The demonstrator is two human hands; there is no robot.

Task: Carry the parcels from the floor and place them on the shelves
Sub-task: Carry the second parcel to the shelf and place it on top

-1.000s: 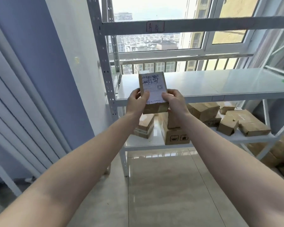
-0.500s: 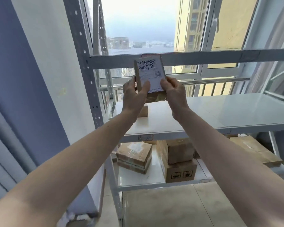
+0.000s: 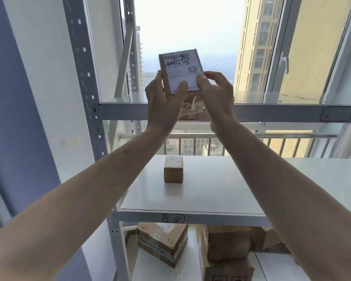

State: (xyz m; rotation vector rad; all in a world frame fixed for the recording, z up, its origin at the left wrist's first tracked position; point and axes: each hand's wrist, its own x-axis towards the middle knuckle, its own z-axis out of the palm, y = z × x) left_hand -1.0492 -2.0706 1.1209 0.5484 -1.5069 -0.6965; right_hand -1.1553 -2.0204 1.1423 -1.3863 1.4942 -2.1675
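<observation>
I hold a small cardboard parcel (image 3: 180, 67) with a white shipping label facing me, raised above the upper shelf beam (image 3: 271, 112). My left hand (image 3: 162, 98) grips its left side and my right hand (image 3: 217, 94) grips its right side, thumbs on the label. Both arms reach up and forward. Below, one small taped parcel (image 3: 173, 169) stands alone on the white middle shelf (image 3: 241, 189).
The grey perforated upright (image 3: 85, 98) of the rack stands at the left. Several brown parcels (image 3: 162, 242) are stacked on the lower shelf. A window and railing (image 3: 251, 136) lie behind the rack. A blue-grey wall (image 3: 18, 98) is at the left.
My hands have lifted the parcel from the middle shelf's height to above the upper beam. My view has tilted upward and moved closer to the rack.
</observation>
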